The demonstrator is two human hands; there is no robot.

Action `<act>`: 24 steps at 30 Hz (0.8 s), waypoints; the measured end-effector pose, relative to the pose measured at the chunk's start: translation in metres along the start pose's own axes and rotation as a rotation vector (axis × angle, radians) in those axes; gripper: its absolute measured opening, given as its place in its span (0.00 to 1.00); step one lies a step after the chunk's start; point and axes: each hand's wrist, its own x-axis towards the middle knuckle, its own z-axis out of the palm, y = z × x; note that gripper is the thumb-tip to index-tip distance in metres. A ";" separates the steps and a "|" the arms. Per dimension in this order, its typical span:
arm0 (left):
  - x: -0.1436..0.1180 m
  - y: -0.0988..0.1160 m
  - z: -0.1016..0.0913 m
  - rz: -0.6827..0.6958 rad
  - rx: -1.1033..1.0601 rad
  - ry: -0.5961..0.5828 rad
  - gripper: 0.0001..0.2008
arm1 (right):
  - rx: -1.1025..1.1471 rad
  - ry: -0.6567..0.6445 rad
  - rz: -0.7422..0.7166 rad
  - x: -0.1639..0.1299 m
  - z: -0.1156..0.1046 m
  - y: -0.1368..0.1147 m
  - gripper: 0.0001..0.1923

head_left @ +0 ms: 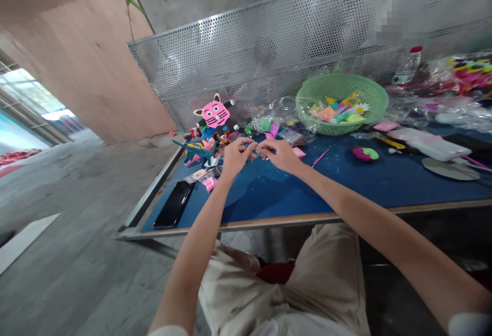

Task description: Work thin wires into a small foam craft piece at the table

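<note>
Over the blue tabletop (265, 197), my left hand (236, 156) and my right hand (281, 154) meet fingertip to fingertip. Both are closed in a pinch. Whatever lies between the fingers is too small and too hidden to name. Just behind them sit a bright pink lump (272, 131) and crumpled clear plastic bags (282, 113). A flat pink piece (299, 152) rests beside my right hand. Left of my left hand are a teal clay-like figure (200, 152) and a small bag with pink material (209, 182).
A pink cat-faced figure (216, 114) stands at the back left. A black phone (173, 205) lies near the left corner. Farther right are a green basket (342, 130) of colourful pieces, a pink stick (321, 157), a pink-and-green lump (365, 154) and a bottle (409, 69). A perforated metal panel (230, 49) closes the back.
</note>
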 end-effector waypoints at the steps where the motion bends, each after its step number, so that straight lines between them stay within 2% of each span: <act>1: 0.001 0.000 0.000 -0.017 0.008 -0.011 0.17 | -0.012 -0.009 -0.016 0.000 0.000 0.000 0.07; 4: 0.003 -0.001 -0.002 -0.069 0.053 -0.026 0.19 | -0.020 -0.032 -0.041 0.000 -0.001 0.000 0.08; 6: 0.003 -0.002 -0.002 -0.039 0.098 0.000 0.19 | 0.002 -0.030 -0.020 0.001 -0.001 0.001 0.07; 8: 0.003 -0.003 -0.003 0.067 0.162 0.059 0.17 | 0.056 -0.010 0.030 0.001 -0.001 0.003 0.07; 12: -0.001 -0.001 -0.007 0.363 0.364 0.172 0.10 | 0.224 0.011 0.140 0.003 0.000 0.013 0.08; 14: -0.003 0.000 -0.010 0.496 0.432 0.179 0.08 | 0.276 0.002 0.174 0.004 -0.001 0.017 0.10; 17: -0.006 -0.002 -0.014 0.650 0.495 0.120 0.08 | 0.297 -0.010 0.189 0.004 -0.002 0.020 0.11; 21: -0.006 -0.007 -0.014 0.742 0.574 0.042 0.08 | 0.300 0.004 0.194 0.004 -0.005 0.015 0.12; 24: -0.005 -0.013 -0.012 0.775 0.618 0.055 0.08 | 0.296 0.019 0.214 0.004 -0.006 0.012 0.11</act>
